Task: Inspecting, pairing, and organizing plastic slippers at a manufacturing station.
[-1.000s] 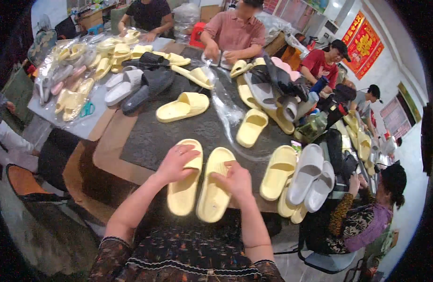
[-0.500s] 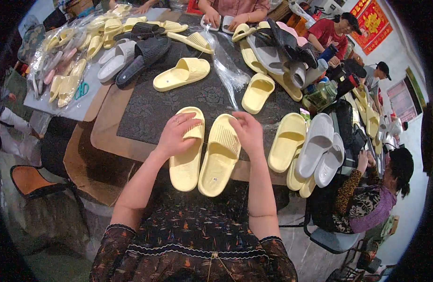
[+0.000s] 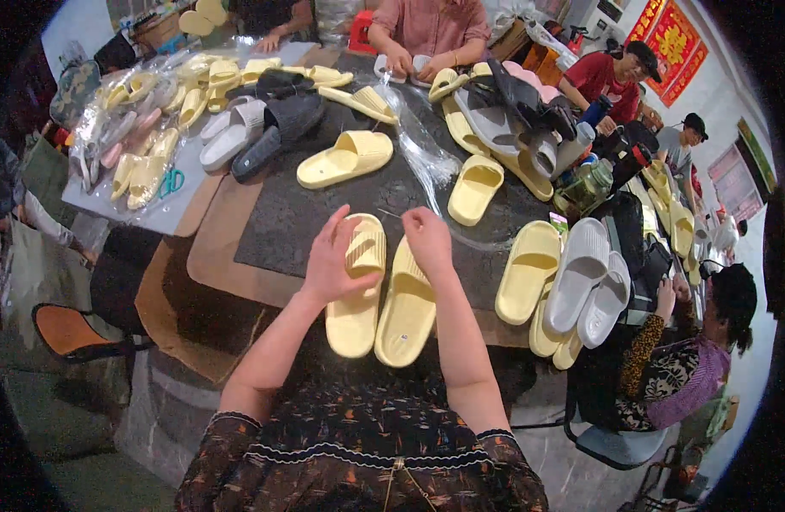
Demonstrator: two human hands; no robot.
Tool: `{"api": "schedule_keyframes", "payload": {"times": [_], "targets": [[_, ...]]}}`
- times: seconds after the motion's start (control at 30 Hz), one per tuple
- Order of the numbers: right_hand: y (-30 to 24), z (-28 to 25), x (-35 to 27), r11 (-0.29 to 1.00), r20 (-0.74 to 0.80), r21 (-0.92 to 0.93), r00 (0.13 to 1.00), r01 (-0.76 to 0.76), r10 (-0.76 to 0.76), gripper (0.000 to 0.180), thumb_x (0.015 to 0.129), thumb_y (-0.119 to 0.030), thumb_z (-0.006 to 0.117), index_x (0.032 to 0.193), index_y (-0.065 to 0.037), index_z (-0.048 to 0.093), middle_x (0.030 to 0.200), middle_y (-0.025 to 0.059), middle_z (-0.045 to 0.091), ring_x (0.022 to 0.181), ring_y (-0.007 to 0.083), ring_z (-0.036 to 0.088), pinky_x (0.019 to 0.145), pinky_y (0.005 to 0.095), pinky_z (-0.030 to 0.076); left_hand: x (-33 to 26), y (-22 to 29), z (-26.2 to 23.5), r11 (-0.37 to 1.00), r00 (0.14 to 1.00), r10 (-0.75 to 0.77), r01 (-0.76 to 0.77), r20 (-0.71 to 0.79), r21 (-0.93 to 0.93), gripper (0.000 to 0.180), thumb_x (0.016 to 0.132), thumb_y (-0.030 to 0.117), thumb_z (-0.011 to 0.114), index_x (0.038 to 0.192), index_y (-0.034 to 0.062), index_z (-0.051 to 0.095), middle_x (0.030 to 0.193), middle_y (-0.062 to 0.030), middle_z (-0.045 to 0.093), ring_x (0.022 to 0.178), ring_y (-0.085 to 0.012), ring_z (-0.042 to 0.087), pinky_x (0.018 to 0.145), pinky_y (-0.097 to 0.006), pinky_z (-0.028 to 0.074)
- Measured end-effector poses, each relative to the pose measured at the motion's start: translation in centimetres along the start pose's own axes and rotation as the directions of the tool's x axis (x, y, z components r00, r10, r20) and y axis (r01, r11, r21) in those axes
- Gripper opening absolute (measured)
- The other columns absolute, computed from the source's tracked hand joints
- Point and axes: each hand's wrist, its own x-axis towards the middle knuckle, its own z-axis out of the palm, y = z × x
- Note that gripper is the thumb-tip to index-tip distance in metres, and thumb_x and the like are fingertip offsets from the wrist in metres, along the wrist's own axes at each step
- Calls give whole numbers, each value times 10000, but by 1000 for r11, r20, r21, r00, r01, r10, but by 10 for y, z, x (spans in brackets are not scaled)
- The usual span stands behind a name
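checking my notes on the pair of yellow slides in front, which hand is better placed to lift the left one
Left, likely. The left hand already cups the strap of the left yellow slide, thumb across it. The right hand rests on the toe of the right yellow slide beside it.

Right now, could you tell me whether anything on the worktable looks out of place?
Nothing is damaged or spilled. A crumpled clear plastic bag sprawls across the dark mat, and single yellow slippers lie scattered at odd angles, unpaired.
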Motion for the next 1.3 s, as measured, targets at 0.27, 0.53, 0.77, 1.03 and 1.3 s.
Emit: {"api": "schedule_keyframes", "payload": {"times": [0.27, 0.53, 0.77, 1.03, 1.3], "targets": [[24, 6, -8, 949, -183, 312, 983, 55, 3, 195, 898, -188, 597, 928, 3, 623, 775, 98, 637, 682, 166, 575, 648, 304, 463, 30, -3, 8, 994, 988, -105, 105, 110, 4, 764, 747, 449, 699, 1308, 1, 438, 1173, -204, 573, 1025, -346, 578, 891, -420, 457], [14, 9, -12, 902, -154, 427, 988, 59, 9, 194, 916, -179, 583, 919, 10, 631, 764, 45, 630, 684, 92, 549, 639, 260, 456, 70, -42, 66, 734, 892, -346, 451, 292, -507, 448, 801, 253, 712, 1154, 12, 577, 895, -72, 665, 764, -146, 619, 705, -282, 502], [15, 0, -13, 923, -117, 386, 992, 3, 45, 190, 886, -183, 627, 926, 2, 642, 775, 37, 634, 711, 100, 553, 664, 258, 456, 65, -27, 72, 520, 841, -436, 526, 320, -673, 150, 842, 153, 670, 885, 9, 663, 740, 0, 635, 667, -63, 566, 615, -222, 465], [15, 1, -14, 922, -82, 386, 996, -1, 36, 168, 824, -164, 685, 872, -6, 654, 727, 33, 613, 663, 97, 531, 626, 261, 450, 62, -20, 70, 627, 855, -404, 518, 326, -581, 177, 835, 153, 687, 942, 11, 688, 780, 2, 652, 689, -58, 559, 615, -222, 460], [19, 1, -16, 907, -76, 421, 996, -6, 42, 158, 849, -148, 667, 895, 4, 659, 786, 23, 641, 721, 93, 544, 677, 242, 445, 59, -19, 70, 594, 884, -413, 444, 218, -671, 181, 833, 162, 693, 911, 0, 684, 739, 15, 636, 662, -54, 540, 594, -226, 446]]}}
